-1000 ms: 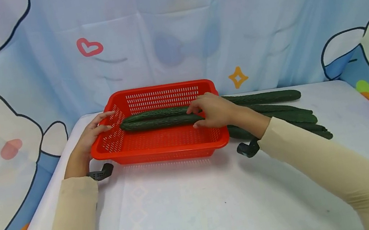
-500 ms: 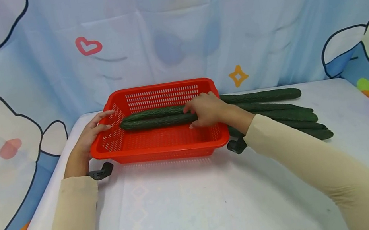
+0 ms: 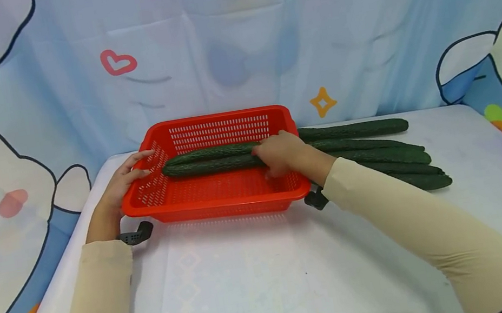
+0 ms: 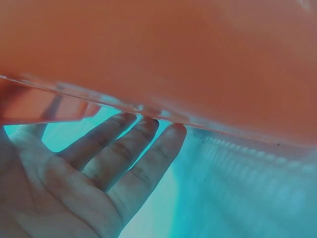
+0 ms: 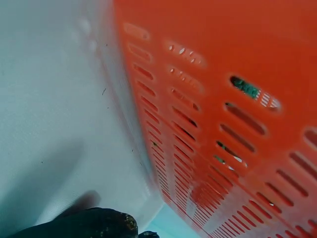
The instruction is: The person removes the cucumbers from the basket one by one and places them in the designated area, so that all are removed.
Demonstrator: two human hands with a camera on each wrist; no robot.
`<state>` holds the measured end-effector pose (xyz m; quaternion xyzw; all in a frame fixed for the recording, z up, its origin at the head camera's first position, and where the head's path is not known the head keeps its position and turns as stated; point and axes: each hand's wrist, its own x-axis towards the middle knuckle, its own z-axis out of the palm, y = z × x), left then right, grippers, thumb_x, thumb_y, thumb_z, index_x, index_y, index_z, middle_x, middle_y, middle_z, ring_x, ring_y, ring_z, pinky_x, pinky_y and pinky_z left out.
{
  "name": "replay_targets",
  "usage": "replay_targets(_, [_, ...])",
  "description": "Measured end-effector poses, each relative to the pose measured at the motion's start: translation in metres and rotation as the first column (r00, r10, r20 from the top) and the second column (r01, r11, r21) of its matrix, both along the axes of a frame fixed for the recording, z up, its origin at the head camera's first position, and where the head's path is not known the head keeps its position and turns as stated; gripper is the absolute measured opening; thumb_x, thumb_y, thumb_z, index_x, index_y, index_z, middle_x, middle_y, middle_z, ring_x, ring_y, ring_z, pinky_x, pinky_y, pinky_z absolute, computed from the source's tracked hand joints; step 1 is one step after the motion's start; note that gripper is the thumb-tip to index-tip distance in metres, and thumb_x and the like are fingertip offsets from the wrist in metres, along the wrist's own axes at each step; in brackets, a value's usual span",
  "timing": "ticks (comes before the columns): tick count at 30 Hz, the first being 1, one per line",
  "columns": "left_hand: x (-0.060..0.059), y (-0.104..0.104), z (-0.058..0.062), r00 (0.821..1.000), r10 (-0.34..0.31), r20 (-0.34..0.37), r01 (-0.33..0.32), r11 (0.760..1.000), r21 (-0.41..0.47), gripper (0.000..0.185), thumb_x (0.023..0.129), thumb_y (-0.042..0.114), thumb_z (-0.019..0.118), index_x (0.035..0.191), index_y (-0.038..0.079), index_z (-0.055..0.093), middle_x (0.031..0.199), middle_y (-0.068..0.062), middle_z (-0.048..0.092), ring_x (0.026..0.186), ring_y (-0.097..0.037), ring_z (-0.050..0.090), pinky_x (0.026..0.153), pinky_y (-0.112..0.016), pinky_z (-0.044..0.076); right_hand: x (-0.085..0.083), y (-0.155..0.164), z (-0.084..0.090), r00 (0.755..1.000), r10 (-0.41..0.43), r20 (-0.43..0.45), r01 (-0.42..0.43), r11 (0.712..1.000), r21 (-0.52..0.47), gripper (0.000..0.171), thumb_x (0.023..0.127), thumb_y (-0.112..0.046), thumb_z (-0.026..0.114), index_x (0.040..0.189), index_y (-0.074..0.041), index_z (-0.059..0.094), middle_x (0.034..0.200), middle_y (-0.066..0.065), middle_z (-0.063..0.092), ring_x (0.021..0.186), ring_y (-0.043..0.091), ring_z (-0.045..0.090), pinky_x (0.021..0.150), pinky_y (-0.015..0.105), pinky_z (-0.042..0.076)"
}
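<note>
A red slotted plastic basket (image 3: 219, 205) stands at the back of the table with two long dark green cucumbers lying side by side in it. My left hand (image 3: 120, 188) holds its left rim, index finger and thumb over the edge. In the left wrist view, several fingers (image 4: 143, 163) reach up under the rim. Inside the right end, my right hand (image 3: 285, 154) grips the right end of the front cucumber (image 3: 213, 167); its fingertips are largely hidden. Behind it lies the other cucumber (image 3: 208, 154). The right wrist view shows the basket's slotted wall (image 5: 237, 158), not the hand.
To the right of the basket, several cucumbers (image 3: 379, 157) lie fanned out on the white table (image 3: 250, 277), the rearmost cucumber (image 3: 365, 129) apart. A dark cucumber end (image 5: 99, 223) shows low in the right wrist view. A printed curtain (image 3: 226, 62) hangs behind.
My right hand first shifted slightly left along the cucumbers, then sank lower over their right end, its fingers now less visible. My left hand and the basket have stayed put.
</note>
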<state>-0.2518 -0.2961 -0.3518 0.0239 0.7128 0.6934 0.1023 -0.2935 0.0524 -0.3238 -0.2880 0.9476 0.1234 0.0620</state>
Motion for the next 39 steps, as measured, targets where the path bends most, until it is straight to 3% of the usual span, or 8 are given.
replay_targets(5, [0.0006,-0.0004,0.0007,1.000,0.005,0.009,-0.005,1.000,0.016,0.046,0.093,0.014,0.048,0.137,0.028,0.039,0.141,-0.006,0.031,0.119,-0.031,0.045,0.083,-0.035,0.053,0.0021,-0.0021,-0.0003,1.000,0.012,0.003,-0.012,0.998,0.054,0.076,0.072,-0.042,0.074,0.138,-0.018,0.042,0.124,0.005,0.058,0.113,0.022,0.053,0.101,0.047,0.040])
replay_targets(12, [0.0017,-0.0010,0.0018,1.000,0.015,0.023,-0.015,1.000,0.001,0.049,0.093,0.015,0.049,0.138,0.028,0.038,0.140,-0.006,0.032,0.115,-0.029,0.048,0.083,-0.035,0.054,0.0013,-0.0032,0.0009,0.999,0.017,0.035,-0.019,0.999,0.050,0.086,0.072,-0.043,0.074,0.144,-0.021,0.032,0.136,0.007,0.048,0.122,0.026,0.047,0.101,0.046,0.041])
replay_targets(25, [0.0015,-0.0018,-0.0003,1.000,0.022,0.015,-0.022,1.000,-0.003,0.049,0.093,0.016,0.050,0.138,0.029,0.037,0.143,-0.005,0.030,0.120,-0.032,0.045,0.085,-0.036,0.053,-0.0019,-0.0029,0.0041,0.995,0.004,0.099,-0.004,1.000,-0.004,0.083,0.071,-0.043,0.074,0.141,-0.022,0.037,0.135,0.007,0.047,0.125,0.026,0.042,0.101,0.046,0.042])
replay_targets(32, [0.0013,0.0004,0.0004,1.000,0.013,0.009,-0.013,1.000,0.003,0.049,0.093,0.015,0.049,0.139,0.028,0.036,0.144,-0.005,0.030,0.121,-0.031,0.044,0.084,-0.036,0.053,0.0005,0.0005,0.0039,0.992,0.026,0.120,-0.024,1.000,-0.013,0.077,0.072,-0.046,0.072,0.138,-0.024,0.042,0.114,0.002,0.062,0.112,0.023,0.048,0.092,0.040,0.048])
replay_targets(36, [0.0013,0.0011,0.0012,1.000,0.012,0.007,-0.012,1.000,0.004,0.048,0.094,0.014,0.048,0.139,0.026,0.037,0.143,-0.007,0.030,0.119,-0.032,0.046,0.082,-0.036,0.054,0.0009,0.0026,0.0042,0.993,0.062,0.105,-0.056,0.997,-0.054,0.067,0.075,-0.044,0.070,0.134,-0.023,0.047,0.129,0.004,0.052,0.119,0.023,0.044,0.096,0.043,0.045])
replay_targets(39, [0.0018,0.0012,0.0009,1.000,0.018,0.011,-0.018,1.000,-0.004,0.048,0.093,0.014,0.048,0.138,0.027,0.038,0.143,-0.006,0.030,0.118,-0.031,0.047,0.082,-0.036,0.054,0.0012,0.0032,0.0049,0.988,0.068,0.136,-0.058,0.995,-0.077,0.063,0.078,-0.042,0.068,0.133,-0.022,0.046,0.127,0.003,0.053,0.113,0.020,0.050,0.094,0.042,0.047])
